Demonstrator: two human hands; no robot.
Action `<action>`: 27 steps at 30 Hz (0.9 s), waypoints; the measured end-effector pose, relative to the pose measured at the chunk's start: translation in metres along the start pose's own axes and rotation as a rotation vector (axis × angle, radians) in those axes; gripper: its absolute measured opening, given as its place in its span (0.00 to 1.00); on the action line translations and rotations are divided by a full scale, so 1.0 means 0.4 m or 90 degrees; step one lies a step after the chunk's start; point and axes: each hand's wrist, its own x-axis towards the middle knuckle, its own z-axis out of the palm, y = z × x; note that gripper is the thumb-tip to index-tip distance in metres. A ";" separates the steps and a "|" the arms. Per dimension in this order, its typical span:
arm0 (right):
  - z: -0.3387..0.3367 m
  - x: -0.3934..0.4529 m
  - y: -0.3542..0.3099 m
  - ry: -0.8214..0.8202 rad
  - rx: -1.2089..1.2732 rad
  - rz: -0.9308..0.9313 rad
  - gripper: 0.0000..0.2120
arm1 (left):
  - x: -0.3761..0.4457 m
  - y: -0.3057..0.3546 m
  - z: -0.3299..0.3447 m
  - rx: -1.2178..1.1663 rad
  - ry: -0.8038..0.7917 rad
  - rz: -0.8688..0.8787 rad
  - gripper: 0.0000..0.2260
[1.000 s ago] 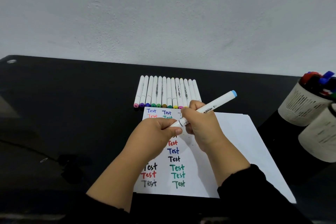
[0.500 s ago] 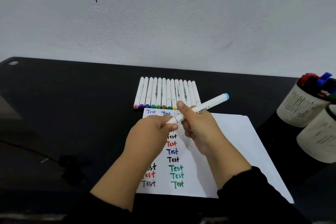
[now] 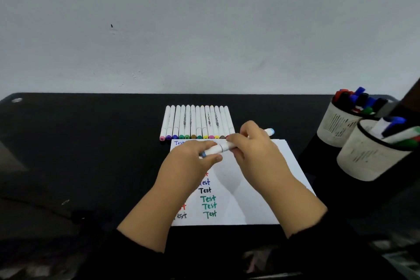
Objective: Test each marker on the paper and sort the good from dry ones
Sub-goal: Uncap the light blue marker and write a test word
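Item: white blue-ended marker [image 3: 221, 149], held level above the far edge of the paper [image 3: 261, 188]; its left end is pinched in the left hand [image 3: 188, 163] and its barrel gripped by the right hand [image 3: 254, 154]. Risk, as judged: a cap not fully seated could let a good marker dry out or smear the written "Test" rows. Adjacent: row of markers [image 3: 196, 123] just beyond the paper, near enough to be knocked; two marker-filled cups [image 3: 336, 129] at the right of the table [image 3: 91, 143], well apart.

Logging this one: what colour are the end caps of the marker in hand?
Light blue on the marker, head view.
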 end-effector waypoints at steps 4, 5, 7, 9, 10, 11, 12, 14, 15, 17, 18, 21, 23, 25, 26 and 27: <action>-0.046 -0.010 0.046 0.054 -0.002 0.094 0.09 | -0.001 0.048 -0.008 -0.213 -0.065 -0.005 0.21; -0.060 -0.015 0.060 0.069 0.004 0.125 0.08 | 0.002 0.059 -0.005 -0.224 -0.082 0.003 0.22; -0.092 -0.028 0.091 0.100 0.033 0.178 0.09 | 0.016 0.084 0.016 -0.216 -0.109 0.014 0.22; -0.125 -0.042 0.118 0.147 0.079 0.229 0.09 | 0.032 0.110 0.051 -0.193 -0.127 0.028 0.21; -0.139 -0.047 0.131 0.177 0.099 0.258 0.09 | 0.041 0.121 0.071 -0.173 -0.137 0.041 0.20; -0.156 -0.056 0.149 0.206 0.115 0.289 0.08 | 0.052 0.137 0.099 -0.151 -0.149 0.058 0.20; -0.172 -0.064 0.165 0.231 0.135 0.313 0.07 | 0.063 0.149 0.127 -0.129 -0.157 0.070 0.21; -0.203 -0.083 0.197 0.264 0.177 0.344 0.06 | 0.085 0.171 0.186 -0.066 -0.163 0.080 0.21; -0.217 -0.092 0.211 0.275 0.198 0.354 0.06 | 0.095 0.176 0.213 -0.024 -0.163 0.080 0.21; -0.250 -0.114 0.239 0.292 0.224 0.375 0.10 | 0.110 0.179 0.270 0.059 -0.169 0.088 0.22; -0.263 -0.122 0.248 0.300 0.223 0.379 0.11 | 0.115 0.173 0.291 0.099 -0.172 0.096 0.23; -0.296 -0.146 0.283 0.319 0.189 0.374 0.09 | 0.124 0.153 0.345 0.195 -0.189 0.126 0.25; -0.306 -0.156 0.303 0.318 0.190 0.391 0.08 | 0.123 0.139 0.364 0.235 -0.192 0.142 0.25; -0.309 -0.162 0.322 0.314 0.185 0.417 0.09 | 0.118 0.129 0.377 0.250 -0.178 0.152 0.25; -0.310 -0.164 0.331 0.316 0.186 0.429 0.09 | 0.116 0.125 0.381 0.250 -0.167 0.152 0.25; -0.310 -0.164 0.340 0.317 0.191 0.445 0.08 | 0.115 0.123 0.383 0.250 -0.159 0.151 0.25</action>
